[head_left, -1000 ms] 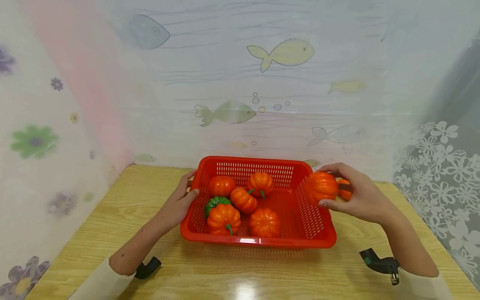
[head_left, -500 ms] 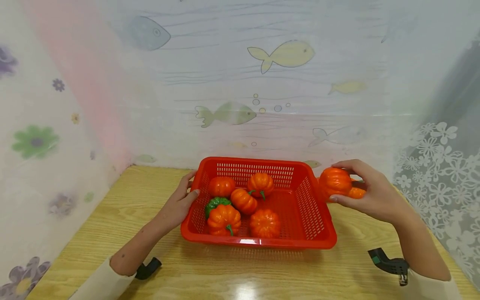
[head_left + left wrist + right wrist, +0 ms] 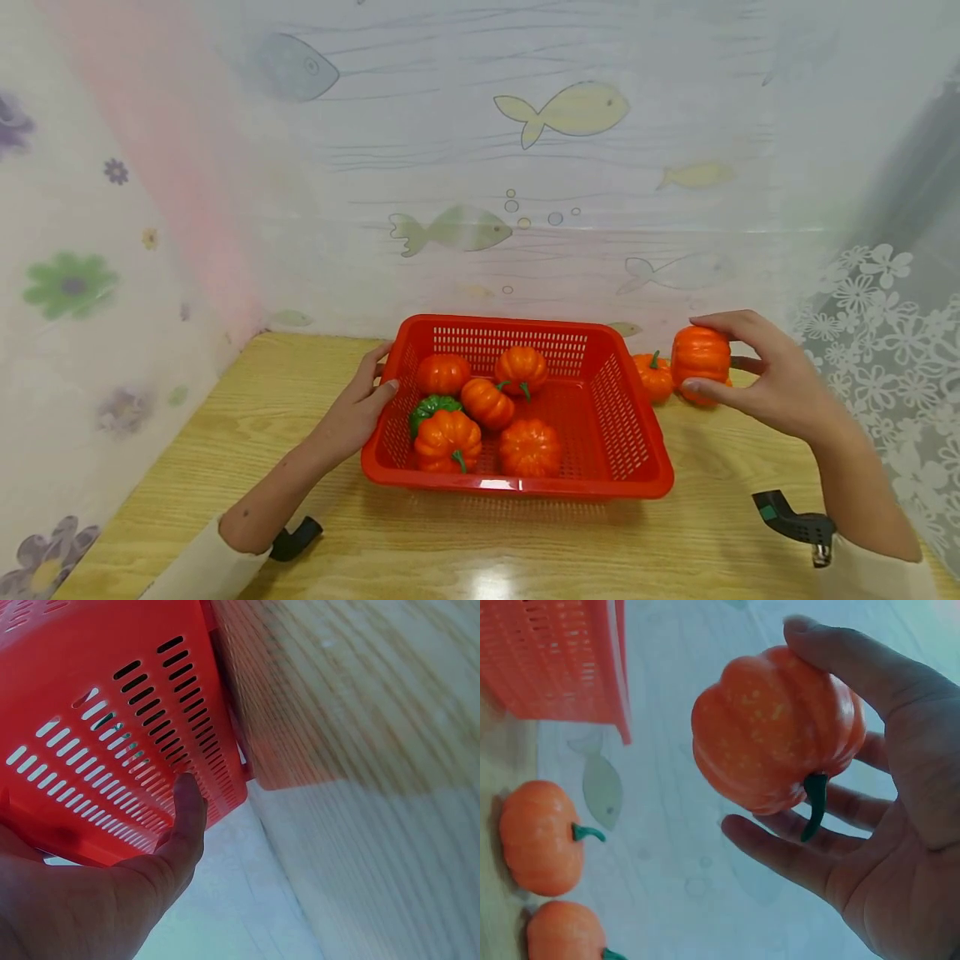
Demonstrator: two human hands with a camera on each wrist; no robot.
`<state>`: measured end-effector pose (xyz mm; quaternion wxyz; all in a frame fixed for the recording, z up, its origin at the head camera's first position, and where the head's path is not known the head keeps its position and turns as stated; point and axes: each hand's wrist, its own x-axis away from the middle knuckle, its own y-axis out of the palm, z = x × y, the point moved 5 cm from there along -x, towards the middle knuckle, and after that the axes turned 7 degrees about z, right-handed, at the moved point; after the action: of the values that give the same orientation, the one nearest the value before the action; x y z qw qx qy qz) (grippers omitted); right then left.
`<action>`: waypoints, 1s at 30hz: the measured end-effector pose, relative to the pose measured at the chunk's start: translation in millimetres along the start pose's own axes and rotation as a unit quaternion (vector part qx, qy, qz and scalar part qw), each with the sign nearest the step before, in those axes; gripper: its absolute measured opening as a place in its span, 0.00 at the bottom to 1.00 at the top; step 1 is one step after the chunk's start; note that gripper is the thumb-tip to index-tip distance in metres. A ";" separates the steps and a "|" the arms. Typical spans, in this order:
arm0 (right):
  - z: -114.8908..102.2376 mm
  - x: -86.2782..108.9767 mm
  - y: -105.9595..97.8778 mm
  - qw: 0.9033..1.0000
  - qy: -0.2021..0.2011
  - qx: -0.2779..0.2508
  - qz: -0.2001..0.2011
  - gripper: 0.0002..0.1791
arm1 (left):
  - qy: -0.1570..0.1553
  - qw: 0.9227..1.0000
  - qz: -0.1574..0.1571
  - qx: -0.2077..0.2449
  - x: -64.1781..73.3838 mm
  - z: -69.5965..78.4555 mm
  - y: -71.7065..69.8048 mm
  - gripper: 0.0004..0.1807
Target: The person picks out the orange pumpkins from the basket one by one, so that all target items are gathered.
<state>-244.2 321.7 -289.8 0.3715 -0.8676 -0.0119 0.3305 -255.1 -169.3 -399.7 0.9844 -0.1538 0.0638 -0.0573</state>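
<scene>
My left hand [image 3: 352,412] grips the left end of a red slotted plastic basket [image 3: 600,487], thumb at the rim. In the left wrist view, a finger [image 3: 191,806] lies along the basket's outer wall [image 3: 97,645]. Right of the basket, my right hand [image 3: 791,387] holds an orange toy pumpkin [image 3: 700,354] between thumb and fingers, raised above the table. Its green stem [image 3: 815,802] points toward the palm in the right wrist view. Inside the basket lie several orange pumpkins [image 3: 448,437] and a green one [image 3: 432,408], partly covered.
Beyond the basket's right end, an orange pumpkin [image 3: 652,379] stands on the wooden table [image 3: 720,475]; another [image 3: 566,934] is mostly hidden behind the held one in the head view. A patterned wall covering [image 3: 480,167] rises behind the table.
My right hand has carried the pumpkin rightward from over the basket's right rim, uncovering a pumpkin on the table. The left hand and basket stay in place.
</scene>
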 end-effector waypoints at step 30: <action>82.2 13.1 -27.3 0.976 0.179 0.124 0.016 0.45 | -0.001 1.000 0.005 -0.006 -0.8 -1.8 0.4 0.34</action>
<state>-275.7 397.4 -320.9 0.4670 -0.8597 0.1100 0.1751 -256.1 -169.3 -401.4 0.9838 -0.1593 0.0643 -0.0516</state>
